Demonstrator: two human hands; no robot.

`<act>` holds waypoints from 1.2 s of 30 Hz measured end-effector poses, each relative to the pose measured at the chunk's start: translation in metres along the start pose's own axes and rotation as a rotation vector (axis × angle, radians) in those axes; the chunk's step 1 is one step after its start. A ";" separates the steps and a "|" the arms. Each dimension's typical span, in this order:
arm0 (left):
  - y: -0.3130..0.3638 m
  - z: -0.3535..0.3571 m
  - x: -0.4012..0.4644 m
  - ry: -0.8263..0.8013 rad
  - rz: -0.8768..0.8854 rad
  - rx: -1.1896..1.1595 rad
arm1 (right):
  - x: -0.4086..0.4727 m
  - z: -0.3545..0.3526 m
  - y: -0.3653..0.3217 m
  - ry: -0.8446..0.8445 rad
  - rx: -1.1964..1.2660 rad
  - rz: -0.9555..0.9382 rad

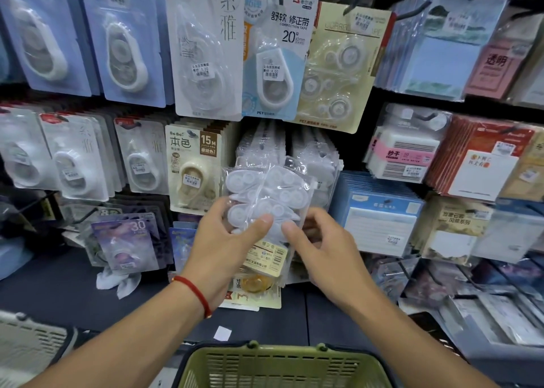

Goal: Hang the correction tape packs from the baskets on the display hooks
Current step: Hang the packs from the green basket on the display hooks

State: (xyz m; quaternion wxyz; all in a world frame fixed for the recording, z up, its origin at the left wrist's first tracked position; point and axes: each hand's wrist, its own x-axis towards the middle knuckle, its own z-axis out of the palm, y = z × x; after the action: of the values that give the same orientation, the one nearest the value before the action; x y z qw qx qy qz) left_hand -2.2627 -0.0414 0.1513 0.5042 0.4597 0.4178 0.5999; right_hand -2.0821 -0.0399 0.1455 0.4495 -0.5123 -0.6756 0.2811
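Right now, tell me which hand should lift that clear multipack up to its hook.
Left, probably. The left hand already grips the clear correction tape pack, thumb across its front and fingers behind. The right hand only pinches the lower right edge, so it is freer to steady the pack's top.

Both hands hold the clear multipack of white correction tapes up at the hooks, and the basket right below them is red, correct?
Not quite: the basket below is green, as the head view shows. The rest stands: the left hand and right hand both hold the clear multipack up at the display.
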 end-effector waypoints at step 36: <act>-0.005 0.016 -0.003 -0.174 0.120 0.135 | 0.002 -0.008 0.004 0.090 0.199 -0.030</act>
State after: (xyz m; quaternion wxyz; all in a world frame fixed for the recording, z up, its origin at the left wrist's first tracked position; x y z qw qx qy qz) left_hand -2.2457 -0.0427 0.1496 0.4696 0.5674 0.3836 0.5571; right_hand -2.0733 -0.0371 0.1463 0.5323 -0.4672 -0.6309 0.3168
